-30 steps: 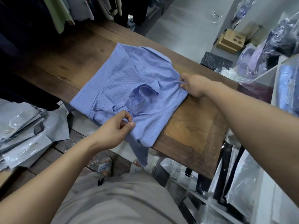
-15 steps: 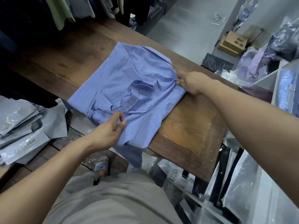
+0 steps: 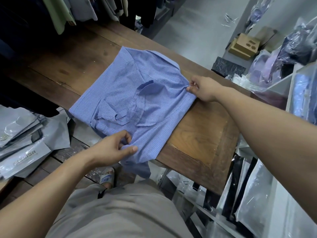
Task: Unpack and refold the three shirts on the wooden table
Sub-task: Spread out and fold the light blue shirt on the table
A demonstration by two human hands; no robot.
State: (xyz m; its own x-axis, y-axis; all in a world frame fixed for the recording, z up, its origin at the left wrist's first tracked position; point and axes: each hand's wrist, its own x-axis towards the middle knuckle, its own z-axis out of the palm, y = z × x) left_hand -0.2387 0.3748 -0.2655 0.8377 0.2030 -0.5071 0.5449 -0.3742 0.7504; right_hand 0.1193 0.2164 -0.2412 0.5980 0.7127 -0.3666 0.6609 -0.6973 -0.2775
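Observation:
A light blue checked shirt lies folded in a rough square on the wooden table, its collar and chest pocket facing up. A flap of its cloth hangs over the table's near edge. My left hand pinches the shirt's near edge between thumb and fingers. My right hand pinches the shirt's right edge, bunching the cloth a little. Only this one shirt is on the table.
Grey plastic garment bags are piled low on the left. Clothes hang behind the table. Shelves with bagged garments stand on the right, a cardboard box lies on the floor beyond. My sandalled foot is under the table edge.
The raised fold in the shirt's middle has been pulled flatter. My left hand has slid a little toward the near edge, and the right hand keeps its pinch on the right edge.

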